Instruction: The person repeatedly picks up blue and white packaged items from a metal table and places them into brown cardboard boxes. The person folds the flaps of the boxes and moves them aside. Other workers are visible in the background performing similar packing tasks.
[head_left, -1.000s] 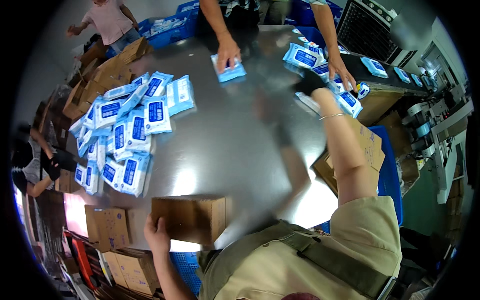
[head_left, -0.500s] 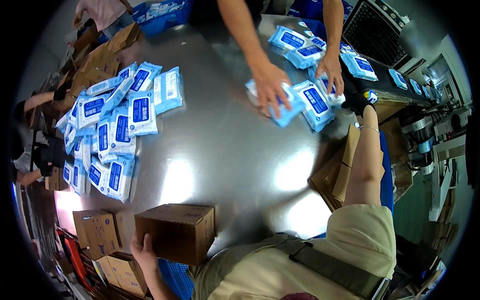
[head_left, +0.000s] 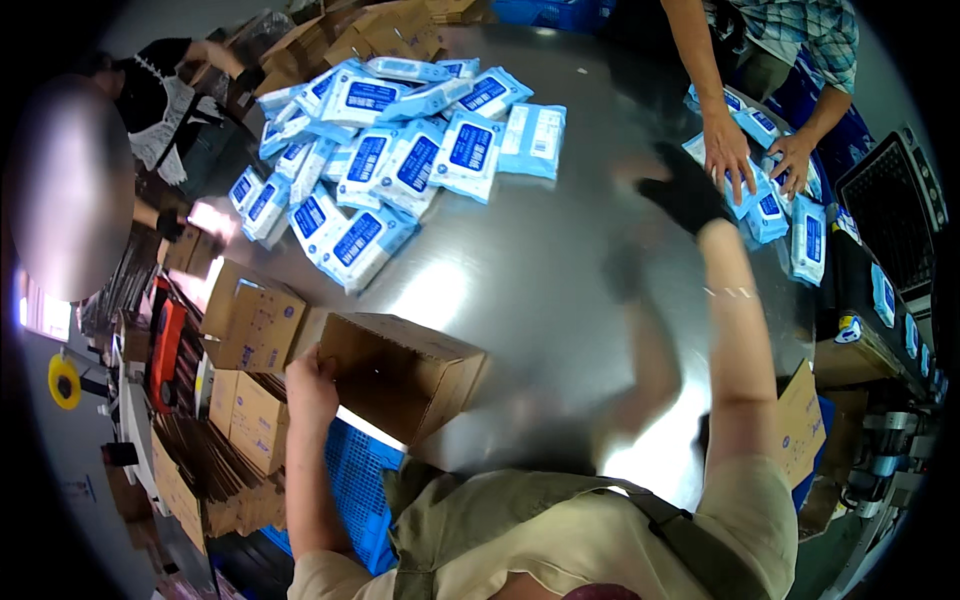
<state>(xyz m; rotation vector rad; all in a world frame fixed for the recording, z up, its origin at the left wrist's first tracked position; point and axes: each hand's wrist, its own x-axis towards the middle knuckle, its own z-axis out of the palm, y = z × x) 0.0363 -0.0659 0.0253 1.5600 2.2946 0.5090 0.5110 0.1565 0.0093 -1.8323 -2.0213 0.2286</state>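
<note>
An open cardboard box [head_left: 455,385] rests on the metal table's near edge with its open side facing me. My left hand [head_left: 312,388] grips its left edge, thumb at the rim and fingers out of sight behind. In a black glove, my right hand [head_left: 690,195] reaches over the table, fingers spread and nothing in them. To its left lies a big pile of blue-and-white wet wipe packs [head_left: 410,160]. On its right, a co-worker's bare hands [head_left: 730,155] press on more wet wipe packs [head_left: 765,215].
A second open carton [head_left: 262,320] stands left of my box. Below it are stacked flat cardboard sheets [head_left: 215,465] and a blue crate [head_left: 355,490]. Single packs sit on a dark conveyor [head_left: 882,295] at far right. Another person [head_left: 165,90] works at far left.
My view has swung left, so the table's contents appear further right. My right hand has left the area by the conveyor and reached over the table. My left hand still holds the box.
</note>
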